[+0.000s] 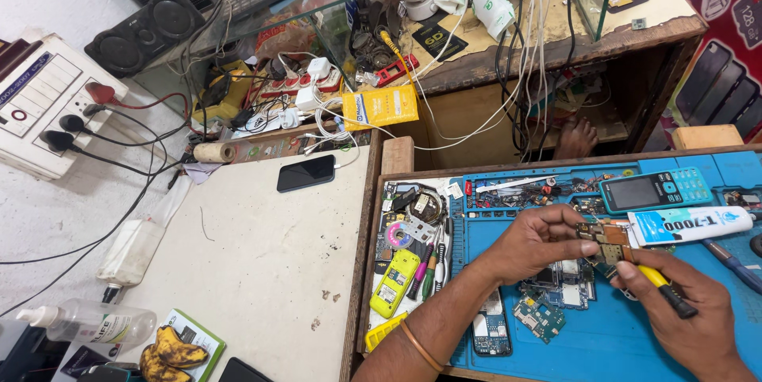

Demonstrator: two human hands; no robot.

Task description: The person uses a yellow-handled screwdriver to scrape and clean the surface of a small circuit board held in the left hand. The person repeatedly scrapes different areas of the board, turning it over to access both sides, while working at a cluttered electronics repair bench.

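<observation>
Head view: over a blue work mat (603, 342), the left hand (540, 243) pinches a small brown circuit board (607, 241) between thumb and fingertips, holding it just above the mat. The right hand (694, 310) is closed around a yellow-handled tool (663, 285) whose tip meets the board. A white glue tube (689, 225) lies just beyond the board, with a teal keypad phone (655, 189) behind it. More boards (540, 314) rest on the mat under the hands. To the left, a yellow phone (394, 283) sits in a tray of tools, and a black smartphone (305, 173) lies on the pale table (262, 271).
</observation>
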